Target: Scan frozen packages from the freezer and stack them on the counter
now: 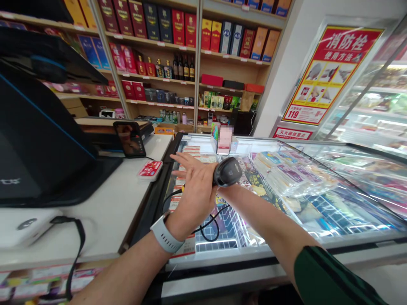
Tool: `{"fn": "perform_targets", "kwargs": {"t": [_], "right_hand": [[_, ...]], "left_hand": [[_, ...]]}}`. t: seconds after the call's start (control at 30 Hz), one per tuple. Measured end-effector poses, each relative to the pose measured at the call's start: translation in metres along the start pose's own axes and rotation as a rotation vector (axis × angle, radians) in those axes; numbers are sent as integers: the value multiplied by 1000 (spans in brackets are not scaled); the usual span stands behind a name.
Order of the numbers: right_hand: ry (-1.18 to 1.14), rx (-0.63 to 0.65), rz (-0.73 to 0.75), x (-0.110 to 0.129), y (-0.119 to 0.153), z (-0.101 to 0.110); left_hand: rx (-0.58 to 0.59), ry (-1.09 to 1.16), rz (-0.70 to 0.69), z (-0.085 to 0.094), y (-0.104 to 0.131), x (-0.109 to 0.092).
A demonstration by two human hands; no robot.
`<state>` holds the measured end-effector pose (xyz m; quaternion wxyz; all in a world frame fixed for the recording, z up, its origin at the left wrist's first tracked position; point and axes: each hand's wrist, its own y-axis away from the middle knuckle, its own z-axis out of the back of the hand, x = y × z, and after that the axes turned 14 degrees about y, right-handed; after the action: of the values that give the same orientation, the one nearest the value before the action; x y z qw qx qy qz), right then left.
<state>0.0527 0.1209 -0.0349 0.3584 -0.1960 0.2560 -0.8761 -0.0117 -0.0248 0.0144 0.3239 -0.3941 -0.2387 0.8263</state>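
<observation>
My left hand (197,192), with a pale watch strap at the wrist, is closed around a black barcode scanner (227,171). The scanner's head points up and to the right, past the thumb side. My right forearm crosses behind it, so most of my right hand (180,161) is hidden by the left; its visible fingers stretch out to the left, apart. A black cable (210,239) loops below both hands over the freezer glass. Beyond the scanner, a phone (224,142) with a partly blurred screen stands upright on the freezer.
A glass-topped chest freezer (233,250) holds packaged food in wire baskets. On the left, a counter (104,220) carries a black monitor stand (34,140), an upright phone (129,140), a red-and-white pack (150,169) and a white device (27,226). Shelves of boxes and bottles line the back.
</observation>
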Motion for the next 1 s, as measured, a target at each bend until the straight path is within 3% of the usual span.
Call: {"fn": "perform_targets", "kwargs": {"t": [0.13, 0.4, 0.6, 0.83, 1.0], "right_hand": [[43, 150, 202, 12, -22, -29], [167, 258, 227, 43, -35, -43], [15, 217, 261, 43, -41, -41], [-127, 79, 164, 32, -33, -42], [-136, -75, -14, 16, -4, -18]], "left_hand": [[21, 5, 51, 3, -1, -3], [84, -34, 116, 3, 1, -5], [77, -60, 91, 3, 2, -6], [75, -60, 78, 2, 2, -5], [76, -66, 36, 0, 1, -4]]}}
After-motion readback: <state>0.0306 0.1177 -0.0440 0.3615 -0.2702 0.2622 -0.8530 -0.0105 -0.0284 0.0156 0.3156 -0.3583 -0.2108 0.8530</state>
